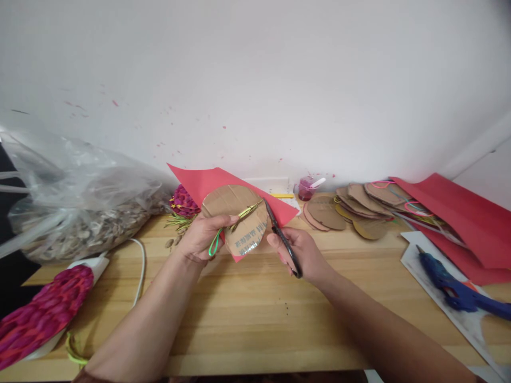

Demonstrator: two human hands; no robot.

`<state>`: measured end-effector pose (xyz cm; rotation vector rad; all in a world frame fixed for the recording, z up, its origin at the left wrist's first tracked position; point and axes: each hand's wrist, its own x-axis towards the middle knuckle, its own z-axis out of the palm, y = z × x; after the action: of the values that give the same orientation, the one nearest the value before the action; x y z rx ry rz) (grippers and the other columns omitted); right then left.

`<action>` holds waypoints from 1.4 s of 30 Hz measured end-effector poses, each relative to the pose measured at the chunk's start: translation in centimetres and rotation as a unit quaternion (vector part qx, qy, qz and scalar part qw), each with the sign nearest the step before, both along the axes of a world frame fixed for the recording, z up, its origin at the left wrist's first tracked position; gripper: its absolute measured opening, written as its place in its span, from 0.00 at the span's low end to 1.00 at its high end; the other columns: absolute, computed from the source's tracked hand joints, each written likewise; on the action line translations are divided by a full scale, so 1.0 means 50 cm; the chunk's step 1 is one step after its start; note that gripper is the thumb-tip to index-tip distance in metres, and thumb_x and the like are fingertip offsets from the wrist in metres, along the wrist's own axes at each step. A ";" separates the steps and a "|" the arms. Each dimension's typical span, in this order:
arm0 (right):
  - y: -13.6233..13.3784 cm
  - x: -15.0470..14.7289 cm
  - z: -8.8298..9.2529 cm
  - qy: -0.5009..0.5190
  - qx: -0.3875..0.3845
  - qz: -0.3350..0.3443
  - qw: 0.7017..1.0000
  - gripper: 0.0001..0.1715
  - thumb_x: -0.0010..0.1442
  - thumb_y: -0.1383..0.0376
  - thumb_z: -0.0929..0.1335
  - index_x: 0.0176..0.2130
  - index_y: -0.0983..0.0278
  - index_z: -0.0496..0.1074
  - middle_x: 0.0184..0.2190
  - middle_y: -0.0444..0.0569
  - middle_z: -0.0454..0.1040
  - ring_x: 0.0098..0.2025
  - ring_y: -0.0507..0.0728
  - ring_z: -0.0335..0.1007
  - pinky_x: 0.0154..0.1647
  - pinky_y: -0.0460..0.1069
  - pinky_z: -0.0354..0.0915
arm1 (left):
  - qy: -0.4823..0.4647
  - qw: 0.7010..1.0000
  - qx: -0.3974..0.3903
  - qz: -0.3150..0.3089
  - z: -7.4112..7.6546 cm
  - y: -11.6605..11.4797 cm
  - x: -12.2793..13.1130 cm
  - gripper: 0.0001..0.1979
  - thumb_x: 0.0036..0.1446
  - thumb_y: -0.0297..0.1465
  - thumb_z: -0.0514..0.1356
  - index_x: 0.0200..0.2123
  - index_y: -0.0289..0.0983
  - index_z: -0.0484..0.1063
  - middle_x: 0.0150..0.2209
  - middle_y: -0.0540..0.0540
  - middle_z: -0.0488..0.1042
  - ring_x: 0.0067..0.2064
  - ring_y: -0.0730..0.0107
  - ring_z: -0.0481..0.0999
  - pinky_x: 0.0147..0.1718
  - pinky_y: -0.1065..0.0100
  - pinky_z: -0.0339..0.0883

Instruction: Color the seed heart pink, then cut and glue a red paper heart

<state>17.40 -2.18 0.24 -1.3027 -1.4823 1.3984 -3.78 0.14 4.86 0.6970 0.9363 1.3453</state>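
Note:
My left hand [203,234] pinches a round cardboard piece [227,198] together with the red paper [191,181] behind it. Printed marks and shiny tape show on the cardboard's lower part. A yellow-green cord [252,209] lies across its face, and a green loop [214,243] hangs by my left fingers. In my right hand [297,250] are black-handled scissors [285,242], their blades at the right edge of the cardboard and over the red paper. How far the blades are apart I cannot tell.
At left sit a clear plastic bag of shell-like pieces [91,218], a magenta-covered piece [51,303] and a white cable [142,271]. To the right are stacked cardboard discs [325,213], more red paper [459,223] and a blue glue gun [455,290]. A cup [306,189] stands by the wall.

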 end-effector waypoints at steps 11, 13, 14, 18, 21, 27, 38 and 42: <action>0.005 0.012 0.034 0.033 -0.063 0.074 0.995 0.45 0.49 0.24 0.64 0.29 0.63 0.68 0.18 0.39 0.64 0.16 0.47 0.60 0.17 0.44 0.56 | 0.027 0.999 0.010 -0.015 -0.013 0.013 -0.024 0.31 0.37 0.20 0.75 0.49 0.37 0.81 0.41 0.40 0.85 0.43 0.47 0.86 0.39 0.58 0.82; 0.008 0.019 0.039 0.036 -0.088 0.091 0.991 0.46 0.48 0.24 0.64 0.29 0.63 0.68 0.17 0.38 0.65 0.15 0.47 0.61 0.17 0.44 0.56 | 0.032 0.999 0.016 -0.033 -0.016 0.013 -0.030 0.30 0.37 0.21 0.75 0.48 0.37 0.81 0.41 0.39 0.85 0.43 0.46 0.86 0.39 0.58 0.82; 0.010 0.022 0.038 0.036 -0.104 0.103 0.989 0.46 0.49 0.23 0.64 0.28 0.63 0.68 0.17 0.39 0.65 0.15 0.47 0.61 0.17 0.43 0.55 | 0.034 0.998 0.013 -0.043 -0.016 0.013 -0.032 0.29 0.37 0.21 0.75 0.47 0.37 0.82 0.41 0.38 0.85 0.43 0.46 0.86 0.39 0.58 0.82; 0.017 0.032 0.024 0.064 -0.155 0.167 0.972 0.46 0.53 0.24 0.60 0.29 0.63 0.68 0.16 0.39 0.66 0.15 0.48 0.63 0.15 0.43 0.51 | 0.046 0.997 0.008 -0.054 -0.014 0.010 -0.039 0.28 0.36 0.21 0.76 0.45 0.38 0.83 0.41 0.38 0.86 0.42 0.45 0.86 0.38 0.57 0.83; 0.020 0.037 0.017 0.089 -0.151 0.189 0.966 0.45 0.55 0.25 0.60 0.30 0.63 0.69 0.17 0.39 0.66 0.15 0.48 0.64 0.15 0.43 0.51 | 0.053 0.998 0.005 -0.038 -0.010 0.008 -0.042 0.29 0.35 0.21 0.76 0.46 0.38 0.82 0.40 0.39 0.86 0.40 0.45 0.86 0.35 0.57 0.83; 0.024 0.044 0.019 0.076 -0.131 0.188 0.971 0.45 0.57 0.26 0.59 0.29 0.63 0.70 0.18 0.40 0.66 0.16 0.48 0.64 0.16 0.43 0.50 | 0.036 0.997 -0.032 -0.060 0.000 0.007 -0.036 0.27 0.34 0.19 0.75 0.43 0.35 0.82 0.36 0.38 0.85 0.37 0.47 0.86 0.33 0.59 0.82; 0.014 0.018 0.006 0.128 -0.089 0.130 0.979 0.43 0.54 0.27 0.64 0.31 0.64 0.71 0.21 0.39 0.65 0.19 0.47 0.61 0.21 0.44 0.58 | 0.058 0.997 -0.014 -0.057 0.003 0.001 -0.029 0.19 0.34 0.21 0.76 0.35 0.36 0.82 0.34 0.40 0.85 0.34 0.51 0.85 0.29 0.62 0.81; 0.018 0.010 -0.027 0.167 -0.133 0.154 0.965 0.44 0.57 0.27 0.61 0.32 0.64 0.71 0.21 0.40 0.66 0.18 0.48 0.62 0.21 0.44 0.58 | 0.077 0.995 0.018 -0.056 0.001 0.000 -0.035 0.20 0.36 0.22 0.76 0.38 0.34 0.84 0.40 0.37 0.85 0.43 0.45 0.85 0.37 0.61 0.82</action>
<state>17.88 -1.29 -1.10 -0.9480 -1.3353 1.9671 -5.52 0.14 4.89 0.8774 0.9826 1.2247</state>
